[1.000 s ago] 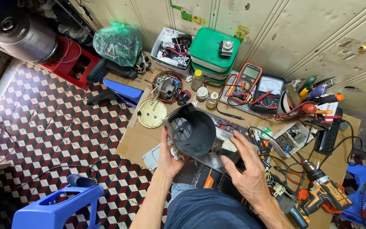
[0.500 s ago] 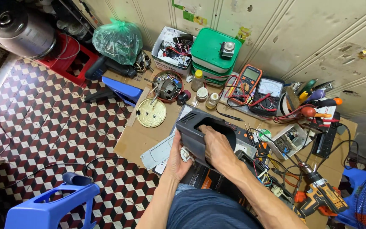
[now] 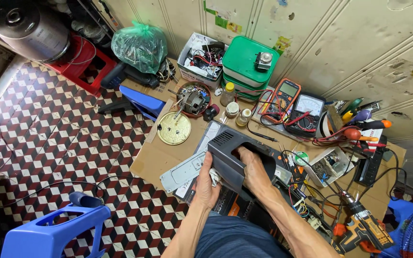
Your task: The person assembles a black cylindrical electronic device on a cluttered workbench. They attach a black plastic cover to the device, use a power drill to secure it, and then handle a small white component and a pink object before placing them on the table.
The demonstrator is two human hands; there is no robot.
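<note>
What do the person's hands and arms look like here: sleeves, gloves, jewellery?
Both forearms are bare, with no sleeves in view. The left hand and right hand wear no gloves; no watch, ring or bracelet shows. Dark blue trousers sit at the bottom edge.

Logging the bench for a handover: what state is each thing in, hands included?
dark grey housing: open side up, tilted, held above the cardboard.
left hand: grip shut on the housing's edge, white rag tucked under it.
right hand: fingers reaching inside the housing.
green plastic bag: tied shut.
cardboard box of parts: open.
green container: lid on.
cordless drill: lying on its side.
</note>
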